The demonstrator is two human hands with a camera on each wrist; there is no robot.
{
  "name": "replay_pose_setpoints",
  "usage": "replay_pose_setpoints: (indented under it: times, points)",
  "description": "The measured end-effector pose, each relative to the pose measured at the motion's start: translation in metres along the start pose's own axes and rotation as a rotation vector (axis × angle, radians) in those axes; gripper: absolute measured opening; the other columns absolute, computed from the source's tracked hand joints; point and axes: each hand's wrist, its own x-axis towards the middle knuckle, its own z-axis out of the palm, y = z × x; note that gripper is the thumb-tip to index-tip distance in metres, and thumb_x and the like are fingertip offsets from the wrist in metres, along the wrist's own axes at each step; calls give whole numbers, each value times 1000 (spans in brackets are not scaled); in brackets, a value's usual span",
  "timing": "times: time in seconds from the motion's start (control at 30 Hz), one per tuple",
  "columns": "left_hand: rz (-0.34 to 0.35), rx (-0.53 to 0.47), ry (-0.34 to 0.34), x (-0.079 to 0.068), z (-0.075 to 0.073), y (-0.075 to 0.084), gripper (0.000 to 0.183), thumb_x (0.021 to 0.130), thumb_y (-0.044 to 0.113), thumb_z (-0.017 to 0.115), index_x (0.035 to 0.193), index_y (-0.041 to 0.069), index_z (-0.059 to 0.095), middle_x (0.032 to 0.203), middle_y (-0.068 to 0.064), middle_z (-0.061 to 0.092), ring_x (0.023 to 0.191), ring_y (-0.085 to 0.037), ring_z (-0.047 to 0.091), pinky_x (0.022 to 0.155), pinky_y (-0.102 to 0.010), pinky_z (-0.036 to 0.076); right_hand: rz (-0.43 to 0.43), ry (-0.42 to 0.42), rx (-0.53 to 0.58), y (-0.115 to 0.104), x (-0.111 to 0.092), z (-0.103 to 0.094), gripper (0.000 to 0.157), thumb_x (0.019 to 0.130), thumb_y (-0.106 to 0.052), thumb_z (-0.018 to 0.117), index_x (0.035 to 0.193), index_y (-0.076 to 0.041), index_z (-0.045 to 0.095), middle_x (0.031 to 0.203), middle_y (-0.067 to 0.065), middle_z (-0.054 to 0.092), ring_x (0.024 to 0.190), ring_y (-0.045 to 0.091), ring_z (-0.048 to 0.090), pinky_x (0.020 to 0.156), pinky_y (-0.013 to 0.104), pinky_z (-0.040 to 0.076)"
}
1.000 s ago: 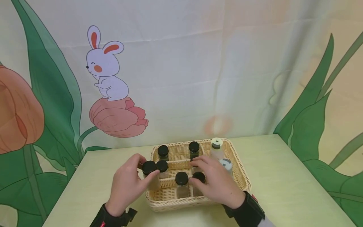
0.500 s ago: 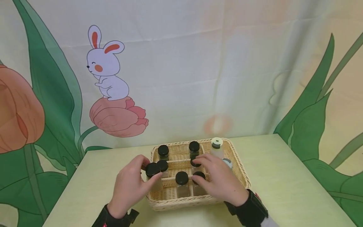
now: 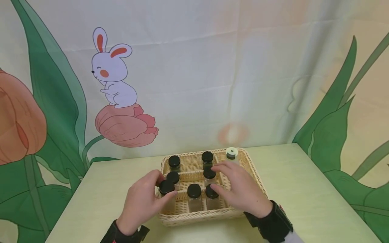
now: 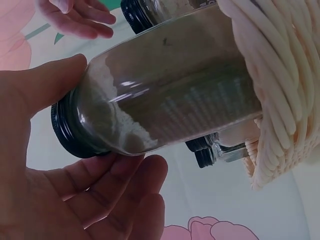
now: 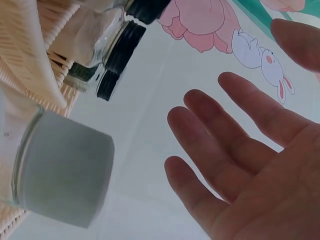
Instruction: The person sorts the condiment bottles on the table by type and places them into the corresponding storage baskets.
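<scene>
My left hand [image 3: 144,199] pinches a spice jar [image 4: 160,95] near its black lid, thumb on one side and fingers on the other. Powder, brown with a paler patch, fills the clear jar. Its lower end is inside the front left compartment of the wicker basket [image 3: 170,221], hidden behind the woven rim in the left wrist view. Over the basket's right side, my right hand [image 3: 243,190] hovers with fingers loosely spread and nothing between them. Its thumb tip is close to a black-lidded jar [image 3: 212,197] in the front row.
Several other black-lidded jars, among them a front middle jar [image 3: 194,199] and a back left jar [image 3: 174,163], stand in the basket's compartments. A pale-lidded bottle [image 3: 232,155] stands at back right. A grey-lidded jar [image 5: 65,167] is near my right hand. A printed curtain [image 3: 194,84] hangs behind the table [image 3: 304,189].
My left hand has lowered the spice jar and moved it slightly right, into the front left compartment. My right hand has drifted right, away from the front jars, its fingers still loose.
</scene>
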Motion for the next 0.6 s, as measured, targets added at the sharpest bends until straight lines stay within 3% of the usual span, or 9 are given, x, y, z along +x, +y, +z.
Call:
replay_pose_setpoints:
  times: [0.13, 0.4, 0.6]
  points:
    - [0, 3, -30, 0, 0, 1, 57, 74, 79, 57, 90, 25, 58, 79, 18, 50, 60, -2, 40, 52, -21, 36, -11, 10, 5, 3, 1, -3, 45, 89, -43, 68, 126, -17, 66, 122, -10, 61, 112, 11, 58, 92, 35, 48]
    - [6, 8, -64, -1, 2, 1, 58, 73, 82, 55, 89, 26, 58, 77, 19, 51, 61, -1, 42, 52, -22, 37, 5, 15, -4, 7, 0, -10, 45, 88, -43, 70, 127, -21, 66, 120, -9, 61, 111, 11, 58, 92, 34, 48]
    - [32, 5, -81, -2, 4, 1, 49, 68, 69, 75, 85, 26, 57, 75, 18, 51, 62, -1, 42, 53, -22, 37, 6, 21, 0, 8, 0, -13, 48, 89, -47, 67, 127, -19, 65, 123, -8, 60, 114, 10, 57, 94, 33, 47]
